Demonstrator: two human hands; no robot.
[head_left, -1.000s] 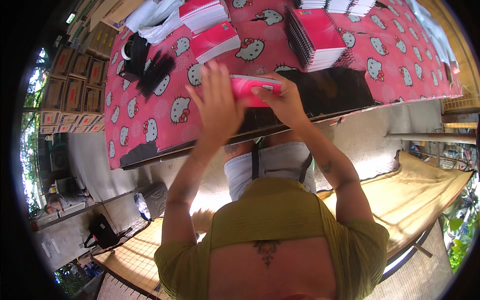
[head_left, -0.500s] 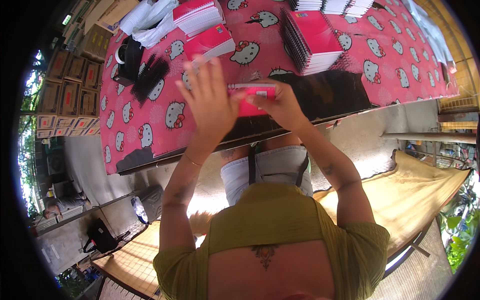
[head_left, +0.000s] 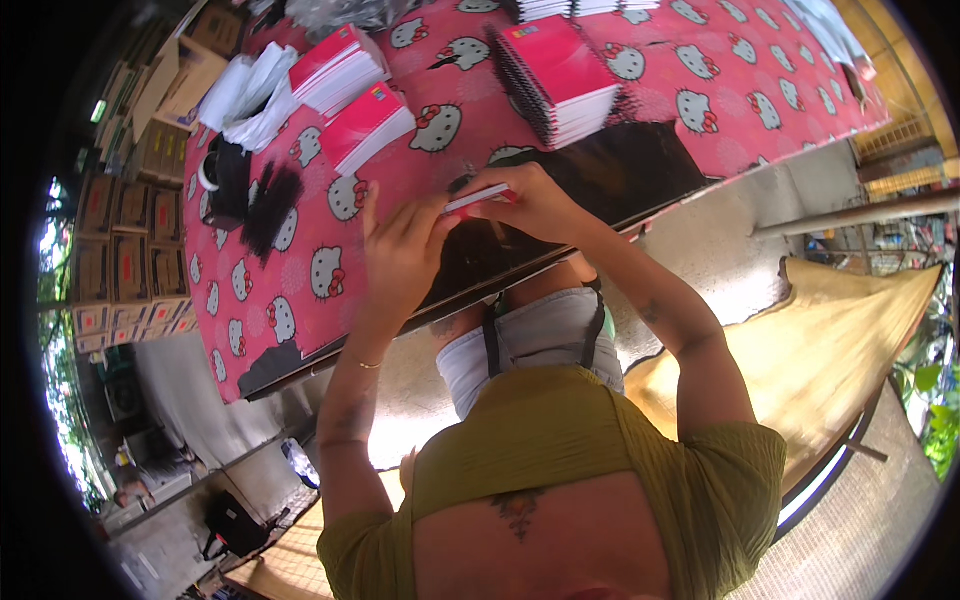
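Pink notebook (head_left: 479,198) in pinch grip btwn L hand (head_left: 403,252) & R hand (head_left: 543,207), over tbl (head_left: 640,172)

Pink notebook (head_left: 480,199) between left grip (head_left: 412,238) and right grip (head_left: 532,203)

Both forearms (head_left: 650,290) stretched forward, elbows (head_left: 703,352) bent, left hand (head_left: 405,255) curled inward, outermost finger (head_left: 370,208) extended, right hand (head_left: 535,207) pinching close beside it
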